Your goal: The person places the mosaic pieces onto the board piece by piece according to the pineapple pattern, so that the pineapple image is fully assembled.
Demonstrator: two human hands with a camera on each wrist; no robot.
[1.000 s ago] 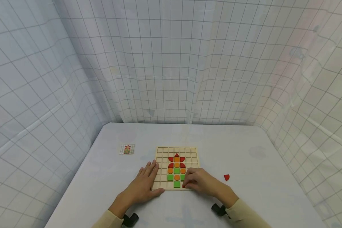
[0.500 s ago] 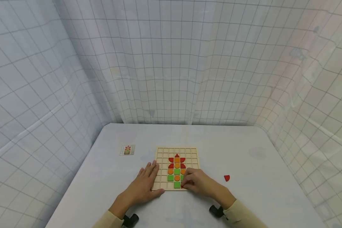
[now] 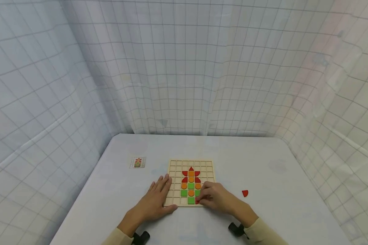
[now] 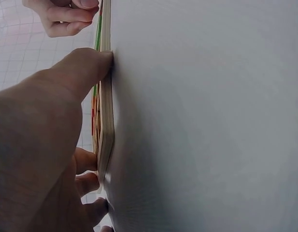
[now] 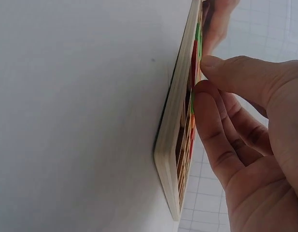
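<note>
A wooden grid board (image 3: pixel 206 164) lies on the table, with red, orange and green tiles set in its middle columns. My left hand (image 3: pixel 153 203) is spread flat at its left edge, fingers on the rim and thumb along the front corner. In the left wrist view the thumb (image 4: pixel 86 67) presses the board's side. At the front row, right of a green square tile (image 3: pixel 191 200), my right hand (image 3: pixel 216 197) has thumb and curled fingers on a red tile (image 3: pixel 197 201). The fingers partly cover this tile; in the right wrist view it (image 5: pixel 193 57) sits low in the board.
A loose red rounded-wedge tile (image 3: pixel 245 193) lies on the table right of the board. At the back left is a small pattern card (image 3: pixel 137 162) with a gridded picture. Grid-patterned curtains (image 3: pixel 184 85) enclose the table's back and sides.
The red tile under my right fingers has shifted slightly left into the cell beside the front green square. The left hand stays in place on the board.
</note>
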